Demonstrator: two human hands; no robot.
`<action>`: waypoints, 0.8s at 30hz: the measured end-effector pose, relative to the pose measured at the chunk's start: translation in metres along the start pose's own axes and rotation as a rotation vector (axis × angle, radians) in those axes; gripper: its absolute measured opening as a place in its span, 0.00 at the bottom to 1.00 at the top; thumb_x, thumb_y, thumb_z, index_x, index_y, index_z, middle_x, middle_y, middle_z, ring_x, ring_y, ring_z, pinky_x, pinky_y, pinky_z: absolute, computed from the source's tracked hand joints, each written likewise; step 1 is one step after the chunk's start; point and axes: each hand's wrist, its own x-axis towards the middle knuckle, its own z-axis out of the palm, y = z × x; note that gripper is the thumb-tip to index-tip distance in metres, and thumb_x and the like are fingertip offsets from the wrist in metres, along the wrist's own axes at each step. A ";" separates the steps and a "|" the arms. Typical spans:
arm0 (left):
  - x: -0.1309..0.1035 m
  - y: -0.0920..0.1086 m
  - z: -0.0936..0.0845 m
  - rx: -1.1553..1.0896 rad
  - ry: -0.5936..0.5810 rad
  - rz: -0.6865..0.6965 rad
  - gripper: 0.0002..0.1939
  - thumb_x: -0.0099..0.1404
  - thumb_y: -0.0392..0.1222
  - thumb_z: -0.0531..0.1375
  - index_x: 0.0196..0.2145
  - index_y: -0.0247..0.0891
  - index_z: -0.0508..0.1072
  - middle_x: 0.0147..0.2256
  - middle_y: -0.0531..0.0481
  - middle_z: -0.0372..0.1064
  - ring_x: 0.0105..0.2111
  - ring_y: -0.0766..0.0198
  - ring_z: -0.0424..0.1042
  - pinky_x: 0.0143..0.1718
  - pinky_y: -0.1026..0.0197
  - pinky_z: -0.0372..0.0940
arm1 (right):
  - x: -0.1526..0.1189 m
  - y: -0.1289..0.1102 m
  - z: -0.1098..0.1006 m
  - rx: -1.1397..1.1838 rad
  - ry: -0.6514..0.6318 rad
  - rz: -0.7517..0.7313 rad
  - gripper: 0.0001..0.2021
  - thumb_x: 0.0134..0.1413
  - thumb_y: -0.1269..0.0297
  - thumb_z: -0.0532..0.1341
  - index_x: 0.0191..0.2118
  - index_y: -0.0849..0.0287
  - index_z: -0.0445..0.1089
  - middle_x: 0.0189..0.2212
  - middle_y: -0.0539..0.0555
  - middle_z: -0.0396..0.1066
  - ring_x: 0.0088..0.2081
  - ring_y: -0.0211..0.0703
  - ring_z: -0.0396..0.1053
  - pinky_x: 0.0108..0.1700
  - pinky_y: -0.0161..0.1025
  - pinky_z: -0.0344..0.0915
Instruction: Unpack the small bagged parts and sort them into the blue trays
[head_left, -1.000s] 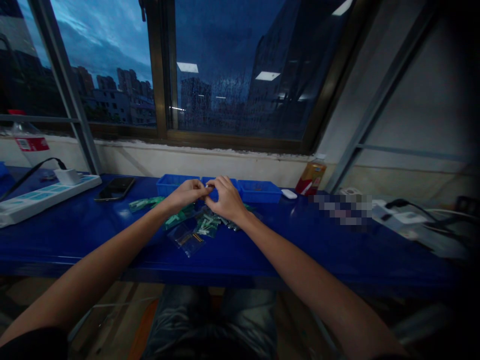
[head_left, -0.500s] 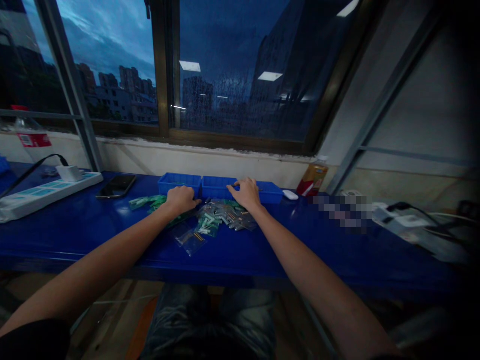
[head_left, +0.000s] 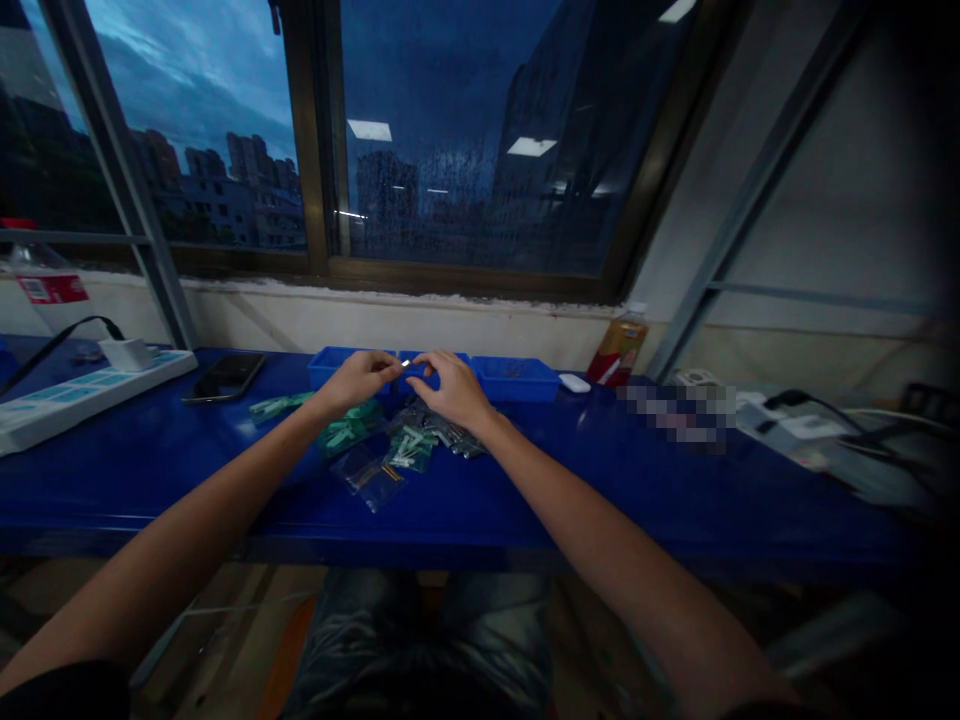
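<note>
Above the blue trays, my left hand (head_left: 365, 378) pinches a small shiny silvery piece (head_left: 406, 364) at its fingertips; its exact kind is too small to tell. My right hand (head_left: 452, 388) is close on the other side of the piece, its thumb and curled fingers apart and nothing clearly visible between them. Below the hands lies a heap of small clear bags: green-tinted bags with pale strips (head_left: 411, 447), bags of grey metal parts (head_left: 459, 438), and a flat bag with brass-coloured pins (head_left: 373, 480).
Blue trays stand in a row at the back, the left tray (head_left: 330, 367) and right tray (head_left: 517, 378) partly visible. A phone (head_left: 225, 378) and power strip (head_left: 97, 395) lie left. A white oval item (head_left: 574, 383) and drink bottle (head_left: 619, 348) stand at the back right.
My right hand has moved left from the trays towards my left hand. My left hand has risen slightly from the bags, and a silvery piece now shows at its fingertips.
</note>
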 end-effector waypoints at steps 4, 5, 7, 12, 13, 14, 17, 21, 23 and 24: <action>-0.004 0.005 0.011 -0.172 -0.020 -0.142 0.18 0.53 0.54 0.57 0.29 0.33 0.70 0.25 0.52 0.65 0.26 0.67 0.62 0.28 0.66 0.56 | 0.000 -0.003 -0.003 -0.030 0.033 -0.017 0.13 0.48 0.60 0.59 0.39 0.62 0.65 0.31 0.54 0.66 0.36 0.43 0.63 0.40 0.39 0.59; -0.005 0.007 0.014 -0.204 -0.025 -0.169 0.18 0.52 0.54 0.58 0.28 0.33 0.70 0.24 0.52 0.64 0.26 0.68 0.62 0.28 0.66 0.56 | -0.001 -0.003 -0.002 -0.041 0.032 -0.016 0.13 0.47 0.60 0.59 0.39 0.61 0.65 0.32 0.54 0.66 0.36 0.44 0.63 0.40 0.39 0.59; -0.007 0.009 0.019 -0.262 -0.032 -0.197 0.18 0.52 0.53 0.58 0.29 0.33 0.69 0.25 0.52 0.64 0.26 0.68 0.62 0.28 0.66 0.56 | -0.001 -0.003 -0.002 -0.060 0.034 -0.003 0.11 0.47 0.63 0.59 0.38 0.61 0.65 0.33 0.54 0.66 0.37 0.44 0.63 0.40 0.39 0.60; -0.008 0.013 0.021 -0.304 -0.057 -0.191 0.15 0.52 0.50 0.58 0.30 0.34 0.69 0.27 0.52 0.64 0.28 0.68 0.62 0.28 0.67 0.56 | -0.001 -0.006 -0.001 -0.083 0.049 0.004 0.10 0.46 0.67 0.58 0.38 0.61 0.65 0.34 0.55 0.67 0.39 0.45 0.62 0.42 0.40 0.59; -0.008 0.013 0.020 -0.302 -0.067 -0.183 0.15 0.52 0.50 0.58 0.30 0.34 0.69 0.27 0.52 0.65 0.28 0.68 0.63 0.29 0.67 0.56 | -0.001 -0.007 -0.001 -0.089 0.048 -0.004 0.10 0.47 0.67 0.57 0.38 0.61 0.65 0.35 0.56 0.66 0.39 0.45 0.62 0.42 0.41 0.59; -0.008 0.014 0.019 -0.302 -0.078 -0.173 0.14 0.52 0.49 0.58 0.30 0.34 0.69 0.27 0.52 0.65 0.28 0.68 0.63 0.29 0.67 0.57 | -0.001 -0.008 -0.001 -0.093 0.047 -0.012 0.10 0.47 0.67 0.57 0.39 0.61 0.65 0.35 0.56 0.66 0.40 0.46 0.62 0.42 0.41 0.59; -0.008 0.014 0.016 -0.306 -0.105 -0.142 0.13 0.53 0.48 0.57 0.29 0.33 0.69 0.27 0.51 0.65 0.29 0.67 0.64 0.30 0.66 0.58 | -0.002 -0.009 0.000 -0.097 0.042 -0.028 0.10 0.47 0.68 0.56 0.39 0.60 0.65 0.36 0.56 0.66 0.40 0.46 0.61 0.43 0.41 0.59; -0.005 0.010 0.010 -0.095 -0.100 -0.001 0.15 0.54 0.49 0.55 0.30 0.33 0.70 0.27 0.50 0.68 0.28 0.65 0.66 0.31 0.63 0.59 | -0.003 -0.009 0.000 -0.051 0.025 -0.045 0.11 0.47 0.68 0.57 0.40 0.61 0.64 0.37 0.56 0.66 0.41 0.45 0.61 0.43 0.40 0.59; -0.003 0.008 0.007 0.144 -0.043 0.131 0.13 0.54 0.46 0.56 0.32 0.33 0.71 0.28 0.49 0.69 0.29 0.63 0.67 0.32 0.63 0.59 | -0.003 -0.009 -0.001 -0.014 0.000 -0.047 0.12 0.47 0.67 0.57 0.40 0.60 0.64 0.35 0.55 0.66 0.40 0.44 0.62 0.43 0.40 0.59; -0.003 0.007 0.005 0.262 -0.013 0.188 0.12 0.55 0.44 0.56 0.32 0.34 0.71 0.29 0.48 0.70 0.30 0.63 0.67 0.33 0.63 0.59 | -0.003 -0.008 -0.001 0.004 -0.014 -0.043 0.12 0.47 0.67 0.57 0.40 0.60 0.65 0.34 0.54 0.66 0.39 0.44 0.62 0.42 0.40 0.59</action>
